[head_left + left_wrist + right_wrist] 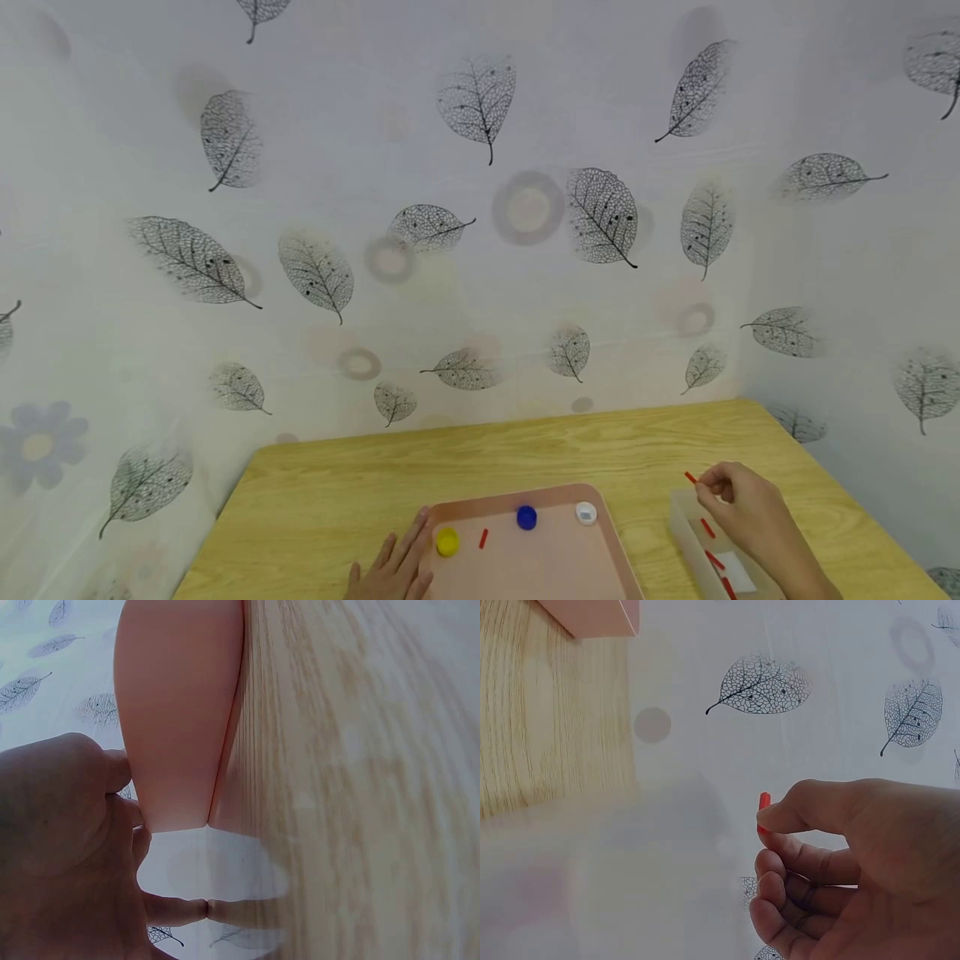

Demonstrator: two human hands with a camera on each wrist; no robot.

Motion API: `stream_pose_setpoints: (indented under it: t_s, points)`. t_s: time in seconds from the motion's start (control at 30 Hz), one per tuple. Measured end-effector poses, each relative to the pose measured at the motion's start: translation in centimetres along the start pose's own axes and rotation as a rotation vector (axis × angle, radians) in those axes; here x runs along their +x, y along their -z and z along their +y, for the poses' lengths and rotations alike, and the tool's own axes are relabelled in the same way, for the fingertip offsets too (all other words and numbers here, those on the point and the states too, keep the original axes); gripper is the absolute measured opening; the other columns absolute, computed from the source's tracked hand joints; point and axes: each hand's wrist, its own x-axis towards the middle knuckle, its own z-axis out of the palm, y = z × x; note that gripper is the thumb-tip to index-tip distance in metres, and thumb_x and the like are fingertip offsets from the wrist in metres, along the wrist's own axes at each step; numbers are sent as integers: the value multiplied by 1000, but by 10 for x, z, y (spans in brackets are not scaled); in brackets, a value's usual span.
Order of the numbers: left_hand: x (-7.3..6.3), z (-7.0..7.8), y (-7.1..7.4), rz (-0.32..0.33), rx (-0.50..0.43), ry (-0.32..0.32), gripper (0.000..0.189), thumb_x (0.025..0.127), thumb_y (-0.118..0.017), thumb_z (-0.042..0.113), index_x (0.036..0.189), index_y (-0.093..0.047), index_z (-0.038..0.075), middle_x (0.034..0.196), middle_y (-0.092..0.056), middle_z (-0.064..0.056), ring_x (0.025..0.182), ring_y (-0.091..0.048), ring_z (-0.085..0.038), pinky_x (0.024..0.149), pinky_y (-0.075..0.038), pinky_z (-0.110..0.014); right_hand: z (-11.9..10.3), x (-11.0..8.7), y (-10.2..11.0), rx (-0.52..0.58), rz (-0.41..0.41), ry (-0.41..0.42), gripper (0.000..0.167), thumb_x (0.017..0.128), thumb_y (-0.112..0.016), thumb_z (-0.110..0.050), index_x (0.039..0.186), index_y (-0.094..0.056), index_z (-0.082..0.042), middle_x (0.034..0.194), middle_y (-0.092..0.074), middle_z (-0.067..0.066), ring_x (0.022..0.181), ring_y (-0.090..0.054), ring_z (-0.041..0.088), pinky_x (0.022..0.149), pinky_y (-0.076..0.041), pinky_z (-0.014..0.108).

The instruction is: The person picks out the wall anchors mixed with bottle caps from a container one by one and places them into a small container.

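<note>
Between thumb and index finger, my right hand (750,512) pinches a short red stick (763,811), held just above a translucent box (684,537). Several more red sticks (715,559) lie in that box beside a white piece (735,572). My left hand (392,562) rests at the left rim of a pink tray (525,575), fingers spread; in the left wrist view its fingers touch the tray's outer wall (180,712). Inside the tray are a yellow cap (447,542), a red stick (483,538), a blue cap (527,517) and a white cap (587,513).
Tray and box stand on a wood-grain table (465,458), the box to the tray's right. Behind the table rises a pale wall covering (420,317) printed with dark leaves, which also runs along both sides.
</note>
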Motion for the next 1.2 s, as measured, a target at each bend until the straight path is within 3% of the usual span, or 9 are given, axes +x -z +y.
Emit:
stream_pose_setpoints:
  t_s: [0.63, 0.83, 1.2]
  points:
    - [-1, 0, 2, -9, -3, 8, 63, 107, -30, 61, 164, -23, 34, 169, -14, 21, 141, -44, -44, 87, -25, -92, 11, 0, 6, -39, -31, -14, 10, 94, -65, -12, 91, -69, -3, 85, -66, -2, 79, -59, 18, 70, -51, 39]
    - [-2, 0, 2, -11, 0, 11, 63, 107, -32, 60, 164, -24, 34, 168, -12, 25, 141, -44, -44, 88, -26, -91, 12, -1, 6, -48, -3, 5, 11, 94, -68, -13, 89, -69, -4, 83, -65, -2, 78, -60, 17, 69, -52, 38]
    - [-3, 0, 3, 8, -1, -13, 62, 108, -31, 58, 165, -23, 33, 169, -14, 21, 141, -45, -42, 89, -28, -90, 1, -3, 2, -10, -10, 21, 12, 96, -70, -15, 96, -70, -3, 85, -65, -2, 81, -59, 17, 71, -52, 36]
